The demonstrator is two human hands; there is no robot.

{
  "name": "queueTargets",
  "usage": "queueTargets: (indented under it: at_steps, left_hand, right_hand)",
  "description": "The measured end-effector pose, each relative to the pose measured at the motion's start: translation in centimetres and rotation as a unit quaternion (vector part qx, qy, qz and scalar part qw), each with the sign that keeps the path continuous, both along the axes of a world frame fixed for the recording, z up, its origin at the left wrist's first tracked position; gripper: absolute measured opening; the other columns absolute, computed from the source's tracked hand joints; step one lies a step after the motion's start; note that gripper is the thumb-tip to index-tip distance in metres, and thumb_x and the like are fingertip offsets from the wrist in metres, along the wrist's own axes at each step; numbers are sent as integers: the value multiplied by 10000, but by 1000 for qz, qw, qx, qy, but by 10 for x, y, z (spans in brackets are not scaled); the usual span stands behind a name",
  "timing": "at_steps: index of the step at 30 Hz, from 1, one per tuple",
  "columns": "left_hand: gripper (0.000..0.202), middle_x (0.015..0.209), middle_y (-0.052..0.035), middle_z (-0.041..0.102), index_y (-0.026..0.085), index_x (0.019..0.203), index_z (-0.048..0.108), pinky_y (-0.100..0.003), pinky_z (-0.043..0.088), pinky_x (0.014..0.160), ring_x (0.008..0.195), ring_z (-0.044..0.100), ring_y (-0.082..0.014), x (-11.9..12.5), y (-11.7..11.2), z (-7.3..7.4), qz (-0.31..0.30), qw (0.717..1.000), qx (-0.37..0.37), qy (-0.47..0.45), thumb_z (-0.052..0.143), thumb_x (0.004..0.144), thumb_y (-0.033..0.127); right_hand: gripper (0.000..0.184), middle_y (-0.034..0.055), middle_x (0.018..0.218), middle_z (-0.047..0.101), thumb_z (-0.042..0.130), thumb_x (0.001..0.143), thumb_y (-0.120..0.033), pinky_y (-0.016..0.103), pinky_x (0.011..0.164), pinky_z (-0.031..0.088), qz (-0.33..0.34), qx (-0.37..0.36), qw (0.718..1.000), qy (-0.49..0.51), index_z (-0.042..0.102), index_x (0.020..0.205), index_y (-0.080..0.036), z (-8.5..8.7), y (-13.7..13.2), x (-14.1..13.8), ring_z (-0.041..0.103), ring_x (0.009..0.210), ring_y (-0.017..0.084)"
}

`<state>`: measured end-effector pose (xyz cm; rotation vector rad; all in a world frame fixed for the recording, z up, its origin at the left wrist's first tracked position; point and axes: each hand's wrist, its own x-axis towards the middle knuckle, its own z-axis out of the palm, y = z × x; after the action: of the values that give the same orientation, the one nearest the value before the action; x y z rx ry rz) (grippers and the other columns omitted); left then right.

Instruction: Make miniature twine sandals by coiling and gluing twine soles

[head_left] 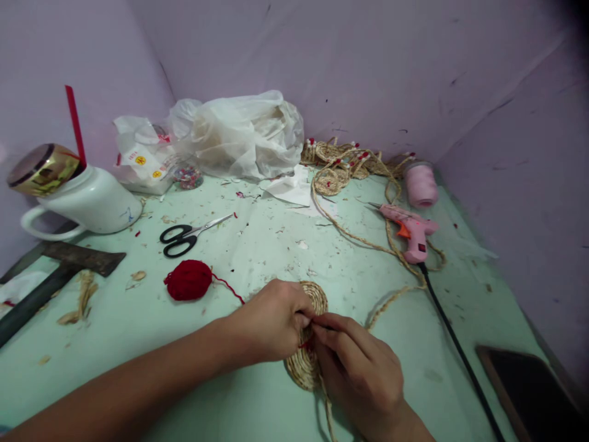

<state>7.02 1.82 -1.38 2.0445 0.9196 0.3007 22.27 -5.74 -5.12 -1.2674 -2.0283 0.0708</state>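
An oval coil of braided straw cord (304,371) lies on the table beneath both my hands, its middle partly covered. A bit of red yarn (306,345) shows across its centre. My left hand (276,322) is closed over the coil's upper part, thumb and fingers pinched. From the red yarn ball (188,280) a strand runs under this hand. My right hand (361,365) meets it from the right, its fingertips pinched together against the left ones. The yarn between the fingertips is mostly hidden. A loose cord tail hangs below the coil.
Black-handled scissors (196,235) lie beyond the yarn ball. A hammer (69,264) and a white mug (92,202) stand left. At right are a pink glue gun (411,230) with its cable, a pink thread spool (421,184) and a phone (529,393). Plastic bags (243,135) sit behind.
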Motion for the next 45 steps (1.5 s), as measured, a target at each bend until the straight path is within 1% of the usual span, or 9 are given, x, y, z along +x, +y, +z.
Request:
queueTargets:
  at_steps: [5,10,15,23,28,33,37,41,45]
  left_hand:
    - [135,673,-6,568,161,653,549,-214,406,548,618,527,-124,1,-3,2,13,999,20,28,460,693,67]
    - [89,728,-43,525,165,681,484,-255,421,554,620,506,-147,2,-21,-2,32,990,135,26,433,706,97]
    - [92,742,-67,534,163,718,521,-296,425,570,661,502,-185,-1,-29,-6,61,958,275,54,439,719,122]
    - [111,613,-24,489,184,670,489,-299,364,506,546,473,-181,-3,-29,-12,67,949,275,139,403,724,138]
    - [104,616,-19,485,172,668,496,-294,331,509,535,451,-169,-2,-25,-9,72,964,208,149,399,699,151]
    - [114,539,48,423,173,667,525,-210,277,463,493,374,-97,-9,-8,13,89,992,-51,72,414,676,148]
    - [192,545,40,415,163,611,523,-207,266,479,548,382,-102,-11,-5,23,97,988,-116,36,409,748,236]
    - [207,488,50,371,158,611,535,-213,221,433,485,336,-95,-8,-11,12,128,977,-166,42,481,732,317]
    - [149,484,56,338,161,581,500,-218,214,437,483,300,-88,-9,-11,-1,137,962,-231,-44,474,698,249]
  right_hand:
    - [161,52,842,694,546,779,-57,214,638,514,-6,-17,1000,10,601,856,-187,0,1,0,653,724,134]
    - [159,52,808,678,549,751,-41,226,633,512,-2,-40,997,66,587,803,-186,4,2,-2,642,723,141]
    - [149,63,796,642,544,726,-32,245,636,502,-6,-69,989,130,567,765,-175,5,3,-3,618,734,148]
    - [178,15,715,606,549,701,-21,194,559,459,-53,-92,972,209,496,640,-180,5,5,-6,586,627,101]
    - [179,17,675,603,554,696,-17,181,523,442,-43,-94,966,238,508,601,-162,9,6,-6,576,583,89]
    - [144,24,705,620,555,704,-18,188,536,455,-10,-92,965,244,570,660,-154,12,8,-2,594,600,95]
    - [146,18,712,627,549,704,-21,182,541,458,3,-84,972,221,569,682,-164,12,6,0,603,609,95]
    - [158,13,713,627,541,699,-23,191,541,458,2,-78,971,225,575,706,-177,11,4,0,605,610,104]
    - [186,21,734,623,512,674,-12,212,569,475,36,-105,964,243,545,733,-186,15,5,2,614,651,127]
